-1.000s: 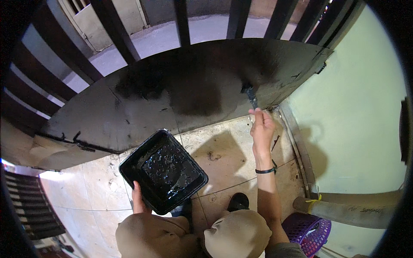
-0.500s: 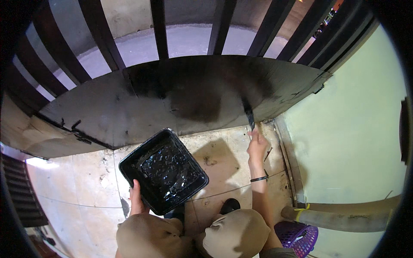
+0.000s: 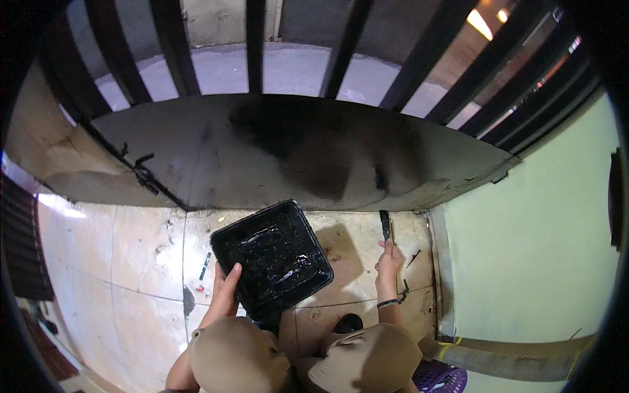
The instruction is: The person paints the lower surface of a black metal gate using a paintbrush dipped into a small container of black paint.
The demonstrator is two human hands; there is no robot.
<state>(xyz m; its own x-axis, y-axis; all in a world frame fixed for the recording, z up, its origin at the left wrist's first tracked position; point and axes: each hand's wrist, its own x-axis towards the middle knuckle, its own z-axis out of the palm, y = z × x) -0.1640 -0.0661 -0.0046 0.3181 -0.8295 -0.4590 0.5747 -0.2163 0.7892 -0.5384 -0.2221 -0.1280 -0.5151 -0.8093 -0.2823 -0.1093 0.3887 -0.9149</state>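
Here's my live feed from the head camera, and both hands are in full view. The left hand (image 3: 226,291) pinches the near left side of a black tray (image 3: 314,249), thumb hooked over the rim; its other fingers are hidden under the tray, so I can't tell how they sit. Inside that tray, glossy black stuff (image 3: 272,259) coats the bottom, catching the light in streaks! The tray is up in front of the left knee (image 3: 242,354), at an angle to the panel's lower edge.

Over to the right hand (image 3: 388,262): fingers closed round the handle of a brush (image 3: 385,226), dark bristles pointing away from the person, and in my view the tip sits just below the grey panel (image 3: 229,164). Across that panel spreads a big black patch (image 3: 327,147), with a short dark streak (image 3: 381,178) right above the brush. Dark bars (image 3: 255,52) rise above, pale tiles (image 3: 147,255) lie below, and a purple basket (image 3: 442,378) sits beside the right knee (image 3: 367,357).
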